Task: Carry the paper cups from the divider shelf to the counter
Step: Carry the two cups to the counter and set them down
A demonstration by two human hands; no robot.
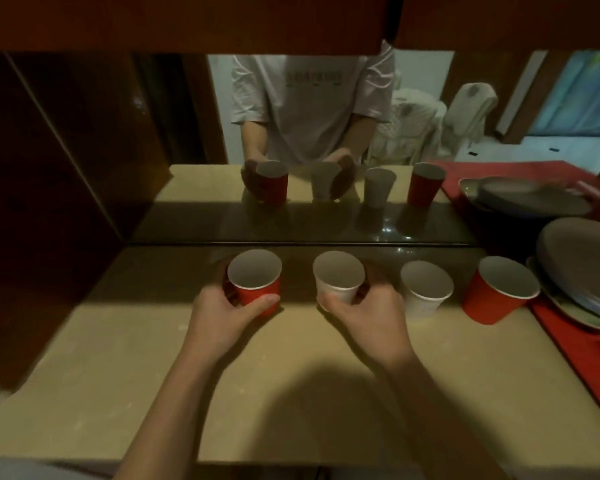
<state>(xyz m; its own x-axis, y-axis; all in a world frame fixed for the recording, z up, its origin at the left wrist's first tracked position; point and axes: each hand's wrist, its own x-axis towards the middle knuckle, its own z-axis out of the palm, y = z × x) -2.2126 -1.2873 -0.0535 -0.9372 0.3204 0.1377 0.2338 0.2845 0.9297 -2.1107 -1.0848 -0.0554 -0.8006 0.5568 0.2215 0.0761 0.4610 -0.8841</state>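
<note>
At twelve o'clock from both wrists, the hands are each wrapped round a cup: the left hand grips the red cup with thumb at the front and fingers behind, and the right hand grips a white cup the same way. Both cups stand upright, mouths up, long axes vertical, on the beige counter just before a mirror. Whether they are being set down or lifted cannot be told. Out at three o'clock from the right hand, a second white cup stands just beside it, then a second red cup, tilted slightly right, near stacked plates on a red cloth. The right hand is nearer both of these. No divider shelf is identifiable here.
</note>
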